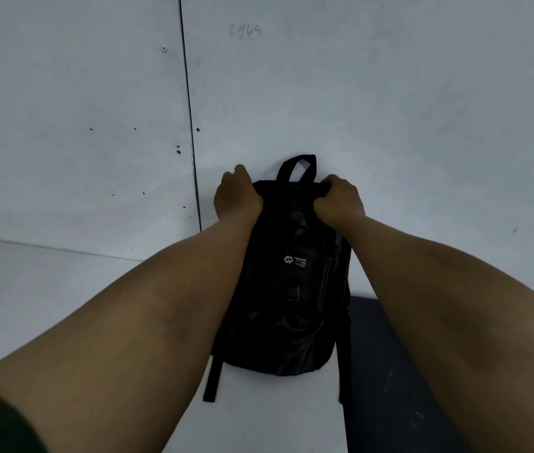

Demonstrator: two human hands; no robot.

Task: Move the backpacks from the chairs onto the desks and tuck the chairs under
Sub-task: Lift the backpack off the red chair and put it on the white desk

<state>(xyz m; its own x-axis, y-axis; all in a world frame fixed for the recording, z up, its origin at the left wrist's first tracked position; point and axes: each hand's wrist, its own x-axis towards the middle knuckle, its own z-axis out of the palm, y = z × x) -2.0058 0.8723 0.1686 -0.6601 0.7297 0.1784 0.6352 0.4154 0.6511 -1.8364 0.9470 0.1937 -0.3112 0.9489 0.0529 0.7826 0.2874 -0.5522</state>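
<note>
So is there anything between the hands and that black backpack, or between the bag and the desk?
Nothing visible. The left hand and right hand already grip the top of the black backpack, which stands on the white desk against the wall.

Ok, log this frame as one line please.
black fabric backpack upright on white desk against wall | left hand and right hand grip its top | chairs unseen

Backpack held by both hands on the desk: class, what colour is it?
Black, with a small white logo on its front; the head view shows it.
</note>
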